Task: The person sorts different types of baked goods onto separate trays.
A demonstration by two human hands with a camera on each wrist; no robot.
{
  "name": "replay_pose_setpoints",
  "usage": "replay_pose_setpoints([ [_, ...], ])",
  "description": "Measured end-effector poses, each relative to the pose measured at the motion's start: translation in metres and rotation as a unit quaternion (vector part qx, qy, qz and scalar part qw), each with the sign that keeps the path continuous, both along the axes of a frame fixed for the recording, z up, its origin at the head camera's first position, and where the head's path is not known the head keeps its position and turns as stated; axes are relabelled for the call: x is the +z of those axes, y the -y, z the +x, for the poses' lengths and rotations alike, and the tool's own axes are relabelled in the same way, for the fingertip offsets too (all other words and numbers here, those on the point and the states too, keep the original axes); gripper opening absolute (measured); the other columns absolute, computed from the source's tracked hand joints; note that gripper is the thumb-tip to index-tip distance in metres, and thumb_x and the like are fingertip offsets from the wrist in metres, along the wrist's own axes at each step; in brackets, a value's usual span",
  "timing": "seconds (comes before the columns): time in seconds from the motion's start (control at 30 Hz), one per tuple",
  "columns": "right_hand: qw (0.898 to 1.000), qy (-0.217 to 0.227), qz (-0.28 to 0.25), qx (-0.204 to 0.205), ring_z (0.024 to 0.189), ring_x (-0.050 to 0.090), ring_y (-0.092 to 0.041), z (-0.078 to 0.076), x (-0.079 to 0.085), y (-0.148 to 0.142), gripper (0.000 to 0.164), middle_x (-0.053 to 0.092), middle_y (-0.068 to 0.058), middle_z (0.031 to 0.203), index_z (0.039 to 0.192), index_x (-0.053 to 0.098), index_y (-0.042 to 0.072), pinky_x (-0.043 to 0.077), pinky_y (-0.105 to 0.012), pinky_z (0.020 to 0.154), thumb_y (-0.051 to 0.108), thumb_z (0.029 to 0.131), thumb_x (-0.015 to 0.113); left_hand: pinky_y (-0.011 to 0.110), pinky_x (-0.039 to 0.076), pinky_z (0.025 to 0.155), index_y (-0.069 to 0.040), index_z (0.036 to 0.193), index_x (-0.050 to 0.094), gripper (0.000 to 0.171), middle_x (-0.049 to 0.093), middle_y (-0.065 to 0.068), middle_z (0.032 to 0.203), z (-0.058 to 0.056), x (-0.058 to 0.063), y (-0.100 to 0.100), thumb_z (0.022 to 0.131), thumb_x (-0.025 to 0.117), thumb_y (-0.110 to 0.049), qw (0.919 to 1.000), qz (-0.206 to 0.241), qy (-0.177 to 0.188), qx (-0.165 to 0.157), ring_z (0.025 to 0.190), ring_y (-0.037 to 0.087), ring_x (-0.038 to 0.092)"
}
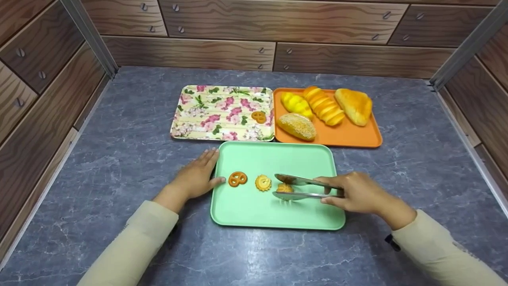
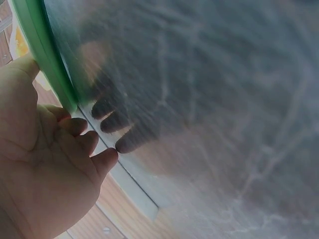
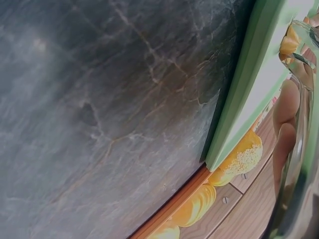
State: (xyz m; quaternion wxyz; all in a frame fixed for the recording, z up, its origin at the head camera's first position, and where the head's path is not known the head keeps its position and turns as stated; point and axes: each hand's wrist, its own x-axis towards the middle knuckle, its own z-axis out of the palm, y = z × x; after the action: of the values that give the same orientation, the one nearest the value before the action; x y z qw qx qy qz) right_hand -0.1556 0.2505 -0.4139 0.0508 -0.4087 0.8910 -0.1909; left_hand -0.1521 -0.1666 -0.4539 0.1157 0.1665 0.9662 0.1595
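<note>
My right hand [image 1: 359,193] grips metal tongs [image 1: 307,194] over the right half of the green tray [image 1: 250,210]. Between the tongs' tips sits a small golden cookie [image 1: 284,188], partly covered by them; the right wrist view shows this cookie [image 3: 289,42] at the tong ends too. Left of it on the tray lie a round scalloped cookie [image 1: 263,183] and a small pretzel [image 1: 237,179]. My left hand [image 1: 194,176] rests at the tray's left edge, fingers extended and thumb at the rim; the left wrist view shows the hand [image 2: 55,144] beside the green rim.
Behind the green tray, a flowered tray [image 1: 202,119] bears another pretzel [image 1: 258,117]. Right of that, an orange tray [image 1: 349,137] holds a sesame bun [image 1: 297,126], a yellow bread [image 1: 296,104], a ridged loaf [image 1: 323,106] and a triangular bread [image 1: 354,106]. Wood-patterned walls [image 1: 222,22] enclose the table.
</note>
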Motion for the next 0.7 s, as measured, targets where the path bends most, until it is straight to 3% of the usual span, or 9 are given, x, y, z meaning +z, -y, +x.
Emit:
replay_pose_setpoints([
  [0.23, 0.998, 0.052, -0.021, -0.008, 0.049, 0.043, 0.000, -0.0005, -0.0038, 0.0012, 0.051, 0.063, 0.015, 0.079, 0.128, 0.063, 0.011, 0.040, -0.021, 0.044, 0.041, 0.087, 0.068, 0.049, 0.016, 0.114, -0.004, 0.153, 0.011, 0.081, 0.009, 0.013, 0.158, 0.0000, 0.0006, 0.0003, 0.096, 0.049, -0.049, 1.0000, -0.001, 0.006, 0.003, 0.143, 0.031, 0.008],
  [0.7, 0.999, 0.039, -0.027, -0.009, 0.048, 0.038, 0.002, 0.0004, -0.0009, 0.0040, 0.046, 0.060, 0.014, 0.069, 0.126, 0.065, 0.014, 0.038, -0.021, 0.044, 0.038, 0.086, 0.070, 0.050, 0.017, 0.113, -0.005, 0.153, 0.010, 0.082, 0.009, 0.012, 0.158, -0.0002, 0.0002, 0.0007, 0.096, 0.049, -0.050, 0.9999, 0.003, 0.009, 0.005, 0.143, 0.031, 0.008],
])
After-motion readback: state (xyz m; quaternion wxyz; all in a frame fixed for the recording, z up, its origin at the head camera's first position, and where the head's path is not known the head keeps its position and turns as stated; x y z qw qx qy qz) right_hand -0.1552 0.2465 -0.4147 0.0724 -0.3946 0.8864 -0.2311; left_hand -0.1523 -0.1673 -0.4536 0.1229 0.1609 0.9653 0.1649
